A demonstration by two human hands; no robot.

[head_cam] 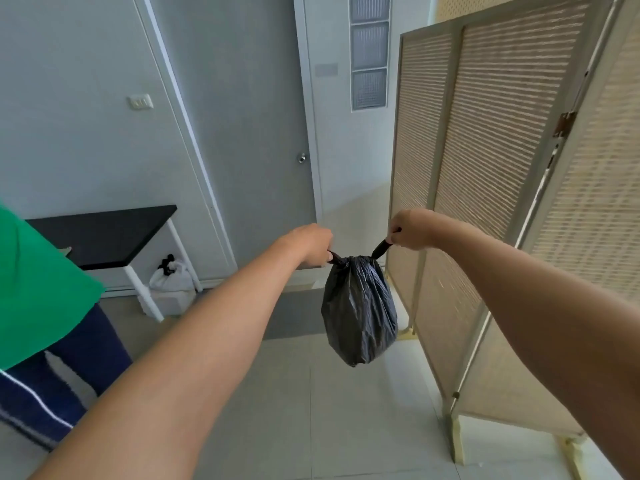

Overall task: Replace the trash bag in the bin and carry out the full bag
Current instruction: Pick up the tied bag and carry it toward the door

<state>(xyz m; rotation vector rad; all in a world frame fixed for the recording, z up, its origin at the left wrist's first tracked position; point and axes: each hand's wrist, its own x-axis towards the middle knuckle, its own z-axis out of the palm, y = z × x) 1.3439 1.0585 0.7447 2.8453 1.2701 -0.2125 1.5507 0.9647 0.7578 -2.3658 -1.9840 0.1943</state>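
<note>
hands, left [311, 242] and right [412, 230], grip black bag [360, 313] ends beside folding screen [485, 202], door [249, 133] ahead.

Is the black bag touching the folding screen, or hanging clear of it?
Cannot tell. In the head view the bag hangs from both hands, and its right edge overlaps the screen in the image, so neither contact nor a gap shows.
</note>
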